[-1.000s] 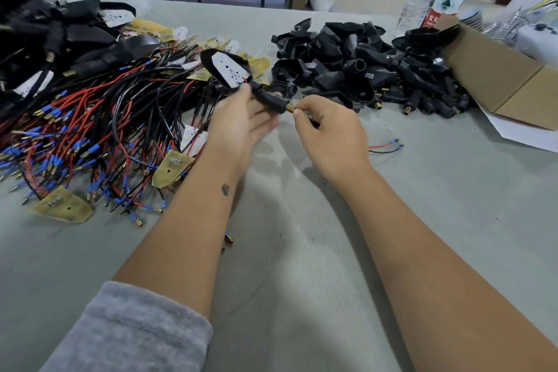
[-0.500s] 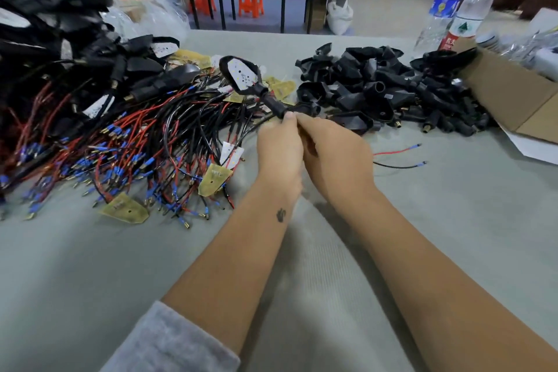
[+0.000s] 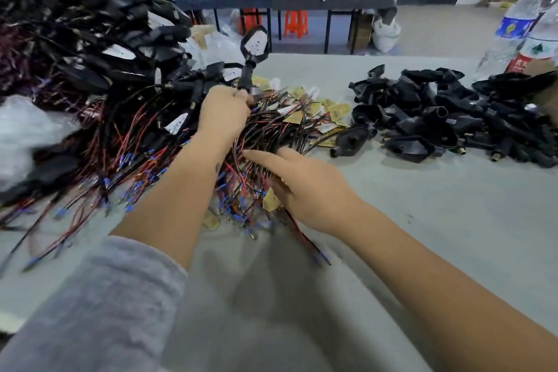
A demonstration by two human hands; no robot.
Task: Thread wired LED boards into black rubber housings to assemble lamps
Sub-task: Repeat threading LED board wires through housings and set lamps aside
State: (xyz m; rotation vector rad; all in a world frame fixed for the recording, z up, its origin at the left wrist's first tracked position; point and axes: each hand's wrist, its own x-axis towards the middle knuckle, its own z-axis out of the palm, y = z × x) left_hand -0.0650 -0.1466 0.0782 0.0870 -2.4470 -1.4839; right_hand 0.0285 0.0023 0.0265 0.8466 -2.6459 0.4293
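Nearest on the grey bench [image 3: 422,220], the right hand [image 3: 311,187] lies low at the front edge of the wire heap [image 3: 187,154], its forefinger out straight and the other fingers [image 3: 262,160] loosely spread among red and black leads. It grips nothing that shows, and I judge it is feeling for the next wired board [image 3: 270,201], whose yellow corner sits just under the palm. One red and black pair trails back from below the wrist toward the person.

Just beyond, the left hand [image 3: 225,113] is raised over the heap, its fingers curled round the stem of a lamp [image 3: 252,53]. The lamp stands nearly upright, black head on top with the white LED face toward the camera. Held that high, it looks finished and on its way to the stack of done lamps [image 3: 99,39] at far left, so the right hand can start on another in the meantime.

The loose boards lie between the hands and the empty housings [image 3: 453,118], which are piled well apart on the right, so both supplies sit within one reach. Water bottles [image 3: 525,27] stand behind the housings. Farther back is another table with orange stools under it
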